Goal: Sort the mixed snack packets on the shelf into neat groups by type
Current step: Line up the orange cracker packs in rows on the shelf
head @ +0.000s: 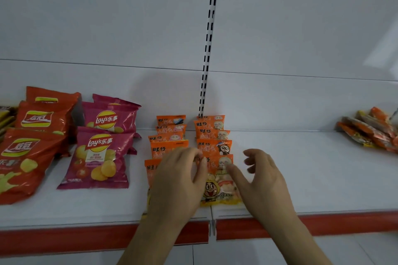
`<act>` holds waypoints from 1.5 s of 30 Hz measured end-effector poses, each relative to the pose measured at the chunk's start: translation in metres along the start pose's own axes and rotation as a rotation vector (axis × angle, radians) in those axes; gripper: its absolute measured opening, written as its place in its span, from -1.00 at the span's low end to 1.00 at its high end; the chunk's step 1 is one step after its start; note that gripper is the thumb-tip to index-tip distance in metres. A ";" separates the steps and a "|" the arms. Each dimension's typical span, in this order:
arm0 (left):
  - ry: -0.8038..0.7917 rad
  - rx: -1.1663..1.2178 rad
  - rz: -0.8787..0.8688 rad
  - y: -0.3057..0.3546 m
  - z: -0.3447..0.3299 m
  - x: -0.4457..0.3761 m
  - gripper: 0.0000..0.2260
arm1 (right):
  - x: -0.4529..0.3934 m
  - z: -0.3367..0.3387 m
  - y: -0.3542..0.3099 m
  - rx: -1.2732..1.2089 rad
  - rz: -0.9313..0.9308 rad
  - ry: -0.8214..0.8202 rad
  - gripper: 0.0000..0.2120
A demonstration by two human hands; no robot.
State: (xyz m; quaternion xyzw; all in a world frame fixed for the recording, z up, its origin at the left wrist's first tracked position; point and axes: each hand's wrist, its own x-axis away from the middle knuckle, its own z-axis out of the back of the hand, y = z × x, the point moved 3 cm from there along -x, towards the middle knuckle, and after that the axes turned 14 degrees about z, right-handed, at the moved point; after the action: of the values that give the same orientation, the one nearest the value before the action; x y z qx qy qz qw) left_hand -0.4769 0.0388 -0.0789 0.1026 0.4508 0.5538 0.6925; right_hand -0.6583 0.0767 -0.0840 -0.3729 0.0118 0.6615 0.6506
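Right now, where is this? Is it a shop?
Probably a shop, or a mock-up of one. Snack packets sit in rows on a white shelf with a red price strip, and a slotted shelving rail runs up the back wall.

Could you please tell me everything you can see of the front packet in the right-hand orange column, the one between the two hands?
The front packet is a small glossy plastic pouch, orange at its top with dark characters, clear and yellow lower down, showing pale round snacks and a cartoon face. It lies flat at the shelf front, overlapping the packet behind. The right hand touches it with the thumb; the left hand covers its left edge.
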 end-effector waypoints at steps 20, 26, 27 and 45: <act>-0.205 -0.079 -0.137 0.240 -0.193 0.071 -0.41 | 0.073 0.203 0.227 0.467 0.028 0.018 -0.32; -0.284 -0.134 -0.134 0.313 -0.258 0.084 -0.46 | 0.075 0.264 0.318 0.477 -0.019 -0.014 -0.32; -0.287 -0.141 -0.150 0.324 -0.268 0.084 -0.44 | 0.073 0.271 0.332 0.474 -0.031 -0.018 -0.32; -0.507 -0.128 0.136 0.412 -0.418 0.035 -0.70 | -0.038 0.282 0.480 0.286 -0.068 -0.219 -0.40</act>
State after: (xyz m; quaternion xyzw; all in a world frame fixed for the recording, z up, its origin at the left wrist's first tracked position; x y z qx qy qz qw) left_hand -1.0642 0.0705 -0.0720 0.2242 0.2191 0.5828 0.7497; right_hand -1.2153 0.1118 -0.0860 -0.2024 0.0224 0.6673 0.7164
